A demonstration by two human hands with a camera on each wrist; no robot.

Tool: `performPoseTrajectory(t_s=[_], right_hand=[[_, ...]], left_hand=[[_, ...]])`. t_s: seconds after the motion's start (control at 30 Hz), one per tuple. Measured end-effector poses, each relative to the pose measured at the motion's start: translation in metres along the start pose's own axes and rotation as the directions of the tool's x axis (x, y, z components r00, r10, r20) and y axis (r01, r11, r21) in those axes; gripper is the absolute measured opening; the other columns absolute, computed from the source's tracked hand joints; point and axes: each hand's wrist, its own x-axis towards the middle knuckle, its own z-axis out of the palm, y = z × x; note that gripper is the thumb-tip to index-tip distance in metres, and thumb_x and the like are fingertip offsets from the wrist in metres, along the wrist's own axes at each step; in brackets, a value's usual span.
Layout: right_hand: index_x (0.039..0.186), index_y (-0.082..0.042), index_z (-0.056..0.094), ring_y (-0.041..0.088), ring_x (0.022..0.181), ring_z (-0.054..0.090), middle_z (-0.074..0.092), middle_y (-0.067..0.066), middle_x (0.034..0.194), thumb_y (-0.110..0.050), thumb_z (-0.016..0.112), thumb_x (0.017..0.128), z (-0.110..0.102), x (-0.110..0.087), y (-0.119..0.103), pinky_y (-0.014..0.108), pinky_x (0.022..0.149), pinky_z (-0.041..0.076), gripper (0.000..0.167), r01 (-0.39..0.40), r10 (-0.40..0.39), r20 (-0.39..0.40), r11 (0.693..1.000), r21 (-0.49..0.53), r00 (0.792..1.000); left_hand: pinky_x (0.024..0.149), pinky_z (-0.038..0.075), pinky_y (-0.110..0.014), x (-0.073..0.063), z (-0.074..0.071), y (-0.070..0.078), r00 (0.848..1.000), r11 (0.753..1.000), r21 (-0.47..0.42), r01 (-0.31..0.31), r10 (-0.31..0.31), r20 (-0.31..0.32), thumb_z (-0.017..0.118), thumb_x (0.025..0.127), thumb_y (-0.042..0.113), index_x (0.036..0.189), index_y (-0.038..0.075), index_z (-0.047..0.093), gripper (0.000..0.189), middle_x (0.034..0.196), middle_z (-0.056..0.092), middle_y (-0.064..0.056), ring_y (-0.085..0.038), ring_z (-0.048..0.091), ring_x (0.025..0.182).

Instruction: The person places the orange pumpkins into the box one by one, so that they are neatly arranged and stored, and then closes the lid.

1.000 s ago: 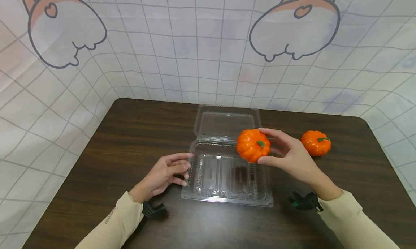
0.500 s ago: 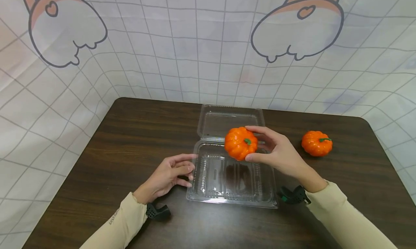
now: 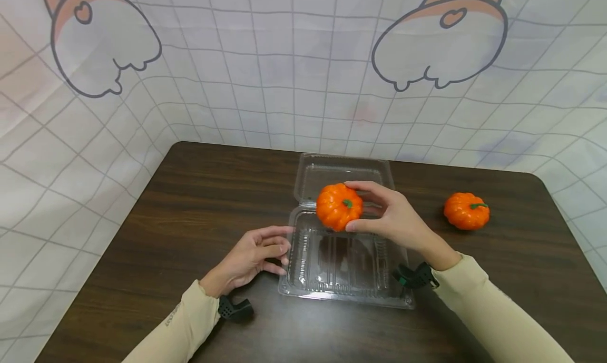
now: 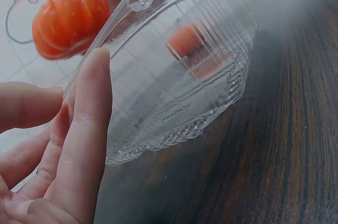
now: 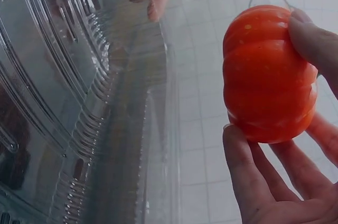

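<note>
Orange pumpkin (image 3: 334, 210), glossy and ribbed, held up in the air above the back part of a clear plastic container (image 3: 348, 301), near the hinge. A person's right hand (image 3: 395, 215) has it by one side, the thumb and fingers curved around the skin and the palm standing clear. The container sits on a dark wood-grain table (image 3: 213, 194), its lid (image 3: 327, 168) folded back flat behind it. The left hand (image 3: 248, 257) is relaxed, its fingers loosely bent and touching the container's left rim; I see no firm grip there. Well off to the right, a second pumpkin (image 3: 466, 213) rests on the table.

From where I stand, the hold on the pumpkin looks like the weak point: smooth skin pinched from one side could slip or twist, and a drop might dent the thin plastic. Straight down from here, the pumpkin could catch the back rim or hinge and press on the lid. The container looks light, so a knock could slide or tip it, and the left hand's slight touch may not be enough to stop that.
</note>
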Motion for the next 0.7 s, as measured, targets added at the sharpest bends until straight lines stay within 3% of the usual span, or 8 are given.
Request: performPoseTrajectory(t_s=[0.4, 0.7], right_hand=[[0.148, -0.024, 0.055, 0.026, 0.136, 0.059, 0.058, 0.002, 0.150, -0.022, 0.091, 0.080, 0.011, 0.007, 0.009, 0.042, 0.108, 0.058, 0.076, 0.025, -0.020, 0.093, 0.998, -0.060, 0.995], [0.146, -0.024, 0.056, 0.027, 0.134, 0.061, 0.060, 0.002, 0.148, -0.022, 0.092, 0.078, 0.018, 0.010, 0.019, 0.034, 0.105, 0.059, 0.077, 0.026, -0.019, 0.169, 0.999, -0.038, 0.985]], left_hand=[[0.071, 0.067, -0.032, 0.003, 0.003, -0.002, 1.000, 1.000, -0.020, -0.003, 0.003, 0.020, 0.071, 0.097, 0.006, 0.152, -0.001, 0.044, 0.062, 0.101, 0.068, 0.001, -0.012, 0.072, 0.078], [0.072, 0.068, -0.033, 0.003, 0.001, -0.004, 1.000, 1.000, -0.017, 0.013, -0.013, 0.004, 0.074, 0.095, 0.009, 0.153, 0.000, 0.044, 0.065, 0.102, 0.068, 0.001, -0.012, 0.072, 0.078]])
